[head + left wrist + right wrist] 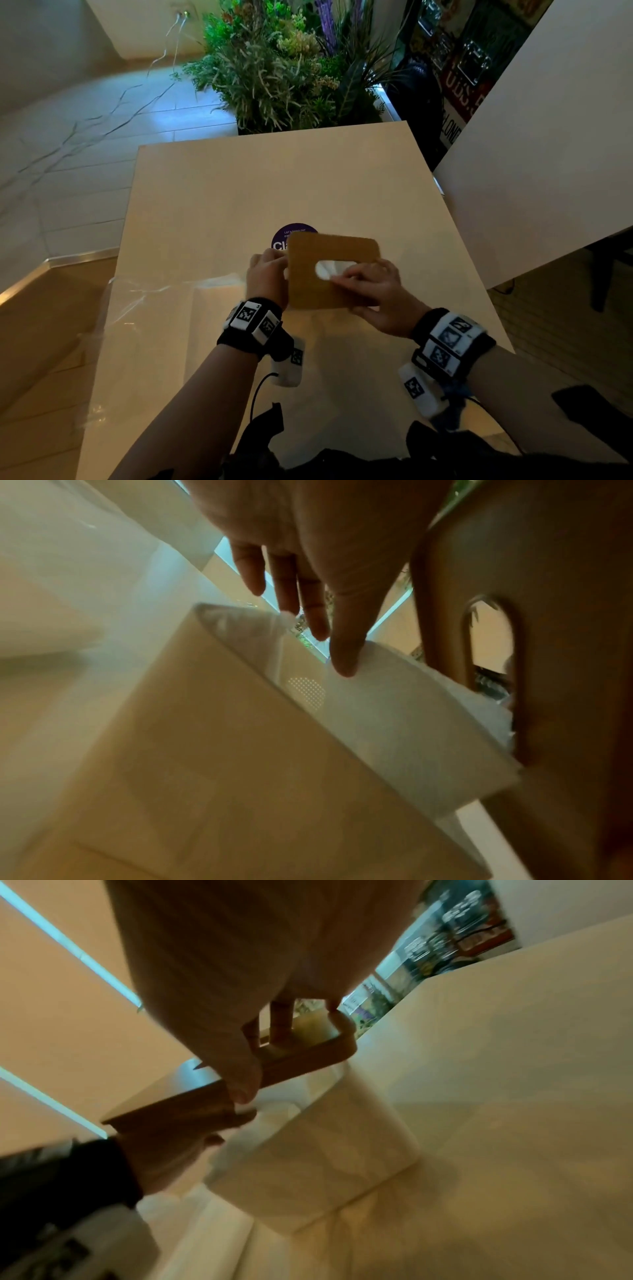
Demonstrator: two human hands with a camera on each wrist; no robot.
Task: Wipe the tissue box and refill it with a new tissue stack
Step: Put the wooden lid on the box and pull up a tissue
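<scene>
A wooden lid with an oval slot sits tilted over the white tissue box, which it hides in the head view. White tissue shows through the slot. My right hand grips the lid's near right side, thumb on its edge and fingers on top. My left hand is at the lid's left edge. Its straight fingers touch the tissue stack at the rim of the white box. The lid stands raised beside them. The box rests on the table.
The beige table carries a round purple sticker behind the lid and clear plastic wrap at its left edge. A planter of greenery stands beyond the far edge. A second table is on the right.
</scene>
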